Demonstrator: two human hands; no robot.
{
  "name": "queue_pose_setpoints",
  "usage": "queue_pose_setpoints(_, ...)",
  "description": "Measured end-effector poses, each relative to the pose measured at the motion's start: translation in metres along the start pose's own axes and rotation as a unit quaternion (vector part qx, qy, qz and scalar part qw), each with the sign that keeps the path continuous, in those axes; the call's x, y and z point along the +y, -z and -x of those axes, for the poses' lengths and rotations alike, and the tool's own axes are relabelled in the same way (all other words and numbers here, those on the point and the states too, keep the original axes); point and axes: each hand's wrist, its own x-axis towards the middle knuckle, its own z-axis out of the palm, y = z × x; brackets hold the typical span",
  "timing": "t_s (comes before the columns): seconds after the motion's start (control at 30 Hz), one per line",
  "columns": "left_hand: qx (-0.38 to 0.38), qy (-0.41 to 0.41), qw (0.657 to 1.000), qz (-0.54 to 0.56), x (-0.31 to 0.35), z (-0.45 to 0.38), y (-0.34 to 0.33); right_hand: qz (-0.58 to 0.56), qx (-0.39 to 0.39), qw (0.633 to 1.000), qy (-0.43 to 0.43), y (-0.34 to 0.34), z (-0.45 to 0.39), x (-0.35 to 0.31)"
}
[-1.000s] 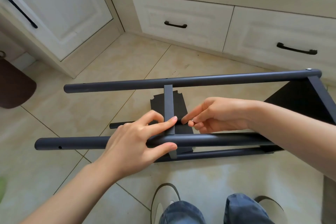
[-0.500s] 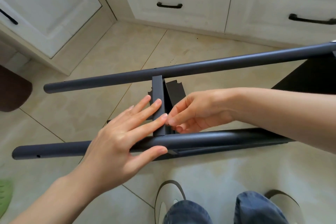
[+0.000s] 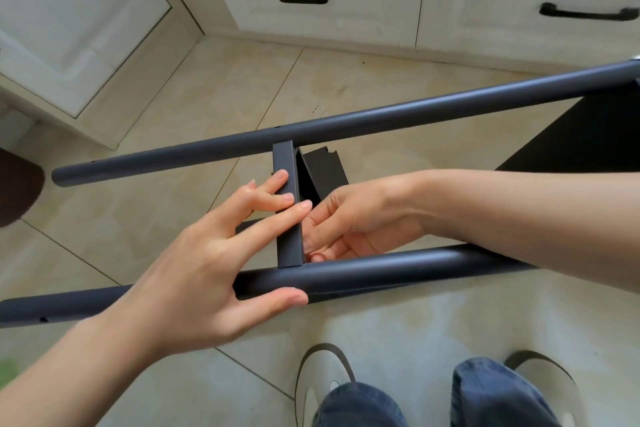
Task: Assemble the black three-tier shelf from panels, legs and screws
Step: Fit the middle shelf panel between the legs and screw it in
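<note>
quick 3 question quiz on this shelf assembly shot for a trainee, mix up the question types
1. True or false: the left hand has its thumb under the near leg tube and its fingers laid on the upright panel edge.
2. Multiple choice: the panel edge spans between A) two cabinet drawers, B) the far leg tube and the near leg tube, C) two shoes.
3. Short answer: on which side of the panel edge is the right hand, and can you see what it holds?

Key
1. True.
2. B.
3. On the right side, just above the near tube; its fingers are curled, but whether they hold anything cannot be told.
</note>
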Motion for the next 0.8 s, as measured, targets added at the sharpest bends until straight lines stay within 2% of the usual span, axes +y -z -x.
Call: queue_pose_setpoints(0.8, -0.001, -0.006, 1.0, 0.025, 0.0001, -0.0004, -0.001, 0.014, -0.031, 0.999, -0.023, -0.0045, 0.0015, -0.0001)
